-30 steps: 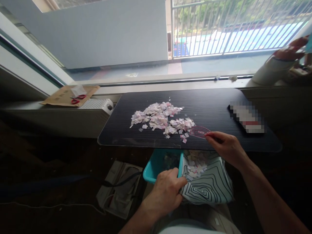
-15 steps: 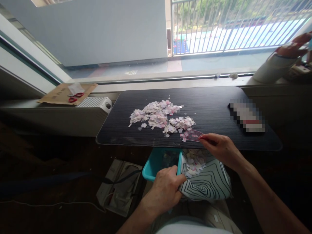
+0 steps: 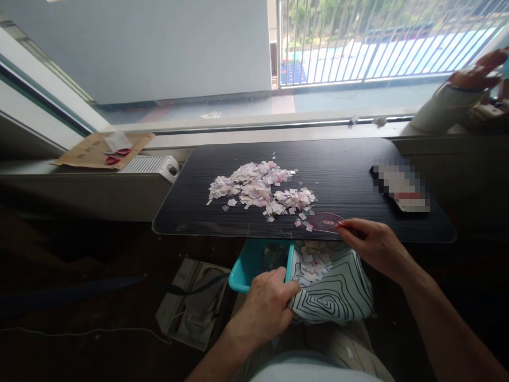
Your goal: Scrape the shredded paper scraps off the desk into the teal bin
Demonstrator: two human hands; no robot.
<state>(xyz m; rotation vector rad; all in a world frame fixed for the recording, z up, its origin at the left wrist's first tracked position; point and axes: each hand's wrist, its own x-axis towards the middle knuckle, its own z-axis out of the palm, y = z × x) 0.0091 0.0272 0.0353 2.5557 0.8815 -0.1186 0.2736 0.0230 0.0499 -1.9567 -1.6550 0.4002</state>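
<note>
My right hand [image 3: 368,239] pinches one end of a pink see-through protractor [image 3: 326,223], held low at the table's front edge. Just left of the protractor lie a few loose paper bits [image 3: 303,225]. A spread heap of small white and pink paper scraps [image 3: 254,183] covers the middle of the black table [image 3: 342,164]. Below the edge, my left hand [image 3: 270,300] is closed on the edge of a white bag with black wavy lines [image 3: 334,302], against the rim of a turquoise bin [image 3: 243,281]. Paper scraps [image 3: 314,262] lie inside the bag's mouth.
A phone-like, blurred object [image 3: 401,188] lies at the table's right. On the left sill are red-handled scissors [image 3: 117,155] on a brown envelope [image 3: 85,151], beside a white radiator [image 3: 149,165]. An open box [image 3: 194,307] with a strap stands on the floor.
My right hand has moved the protractor slightly right, away from the scraps, leaving a few bits near the edge. My left hand keeps its hold on the bag. The view has shifted a little.
</note>
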